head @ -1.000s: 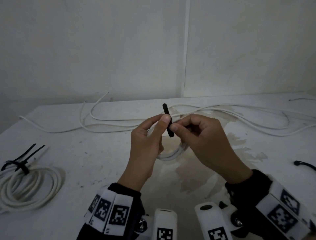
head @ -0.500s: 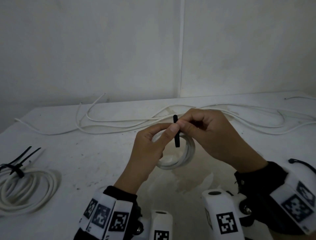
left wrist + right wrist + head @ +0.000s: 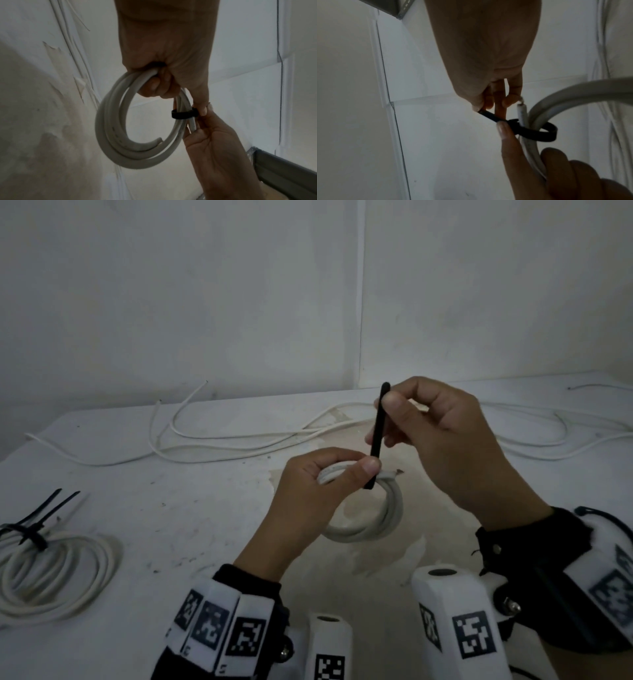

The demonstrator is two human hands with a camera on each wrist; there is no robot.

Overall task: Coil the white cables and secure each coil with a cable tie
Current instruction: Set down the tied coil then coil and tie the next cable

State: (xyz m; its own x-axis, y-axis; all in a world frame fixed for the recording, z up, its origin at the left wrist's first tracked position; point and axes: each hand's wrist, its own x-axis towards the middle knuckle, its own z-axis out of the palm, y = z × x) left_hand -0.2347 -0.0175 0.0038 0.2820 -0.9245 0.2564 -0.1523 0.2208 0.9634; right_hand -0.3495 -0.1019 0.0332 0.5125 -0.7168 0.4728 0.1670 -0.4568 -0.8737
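Note:
A small white cable coil [image 3: 383, 522] hangs above the table, gripped at its top by my left hand [image 3: 322, 481], whose thumb presses at the head of the tie. A black cable tie [image 3: 378, 433] loops around the coil's strands [image 3: 183, 114] [image 3: 537, 133]. Its free tail rises upward, pinched between the thumb and fingers of my right hand [image 3: 428, 426]. In the right wrist view the loop is still loose around the white strands [image 3: 532, 135]. The coil [image 3: 120, 135] has several turns, with one cut end showing.
A tied white coil [image 3: 51, 570] with black ties [image 3: 30, 529] lies at the table's left. Long loose white cables [image 3: 239, 440] run across the back of the table. Another black tie [image 3: 609, 517] lies at the right, behind my wrist. Walls close the back.
My right hand has moved up and to the right, drawing the tie's tail longer above the coil. My left hand stays on the coil, which now hangs lower in view.

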